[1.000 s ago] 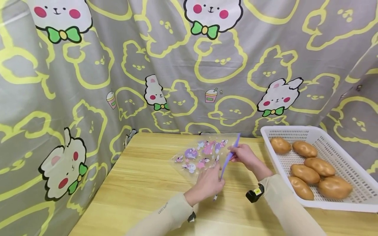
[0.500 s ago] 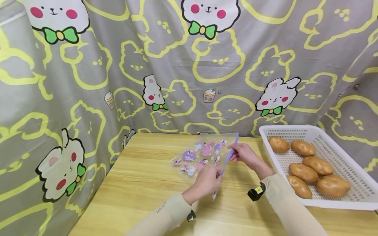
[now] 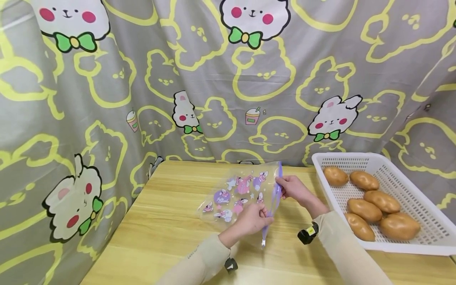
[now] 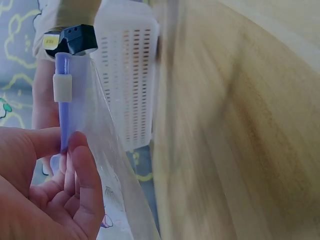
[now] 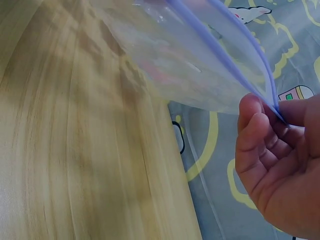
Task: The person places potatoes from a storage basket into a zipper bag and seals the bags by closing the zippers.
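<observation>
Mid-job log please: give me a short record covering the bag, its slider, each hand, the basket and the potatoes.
Bag: clear, printed, mouth parted
Left hand: pinches the purple rim
Right hand: pinches the rim farther back
Slider: white, at the rim's near end
Basket: white, on the table, right of both hands
Potatoes: six, in the basket

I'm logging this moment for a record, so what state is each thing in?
Left hand: pinching the bag's purple strip.
Right hand: pinching the strip farther along.
Clear printed bag: mouth parted between the hands, no contents visible.
White slider: at the strip's near end.
White basket: upright, open-topped, holding potatoes.
Six potatoes: lying loose in the basket.
Curtain: hanging, with folds.
</observation>
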{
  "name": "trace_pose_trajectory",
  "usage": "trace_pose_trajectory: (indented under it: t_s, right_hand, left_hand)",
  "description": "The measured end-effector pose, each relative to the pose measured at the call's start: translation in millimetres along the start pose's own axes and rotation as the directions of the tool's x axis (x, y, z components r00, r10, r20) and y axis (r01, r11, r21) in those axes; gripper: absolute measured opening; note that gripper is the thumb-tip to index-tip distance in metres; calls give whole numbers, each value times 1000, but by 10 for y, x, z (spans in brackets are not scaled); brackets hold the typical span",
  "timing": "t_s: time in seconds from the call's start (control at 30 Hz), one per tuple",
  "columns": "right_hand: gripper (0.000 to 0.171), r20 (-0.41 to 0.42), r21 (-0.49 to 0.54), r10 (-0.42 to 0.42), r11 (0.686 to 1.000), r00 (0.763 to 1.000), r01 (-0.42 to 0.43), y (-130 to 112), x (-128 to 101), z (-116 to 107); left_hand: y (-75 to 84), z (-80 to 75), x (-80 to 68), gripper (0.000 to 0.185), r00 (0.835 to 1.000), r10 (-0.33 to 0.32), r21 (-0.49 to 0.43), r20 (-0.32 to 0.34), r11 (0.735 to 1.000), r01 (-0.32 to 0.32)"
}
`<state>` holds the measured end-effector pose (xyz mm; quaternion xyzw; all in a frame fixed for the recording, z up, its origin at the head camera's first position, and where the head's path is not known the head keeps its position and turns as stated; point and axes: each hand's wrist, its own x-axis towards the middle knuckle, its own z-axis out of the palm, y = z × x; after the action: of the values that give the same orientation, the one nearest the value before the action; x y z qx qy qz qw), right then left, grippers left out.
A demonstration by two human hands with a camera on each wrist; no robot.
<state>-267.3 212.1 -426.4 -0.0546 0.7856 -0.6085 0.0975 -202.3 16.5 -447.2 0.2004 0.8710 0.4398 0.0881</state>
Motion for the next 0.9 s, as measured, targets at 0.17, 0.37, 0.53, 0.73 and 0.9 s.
trace_pose_trajectory:
  t_s: [0.17, 0.37, 0.53, 0.73, 0.9]
  right_hand:
    - [35, -45, -60, -25, 998, 999, 22, -23, -4, -10]
    - [36, -100, -80, -50, 996, 994, 43, -41, 5, -15]
    - [36, -85, -26, -65, 998, 994, 63, -57, 7, -11]
    - [30, -49, 3, -97, 995, 994, 97, -47, 18, -15]
    - [22, -34, -87, -132, 988, 991, 129, -16, -5, -41]
  left_hand:
    - [-7, 21, 20, 25, 1000, -20, -107, 0, 994, 20]
    - [-1, 21, 83, 20, 999, -39, -301, -31, 953, 27]
    - [2, -9, 107, 6, 996, -64, -379, -67, 925, 34]
    - [-4, -34, 111, 28, 991, -98, -437, -89, 898, 50]
    - [-5, -38, 114, 18, 991, -94, -447, -92, 893, 44]
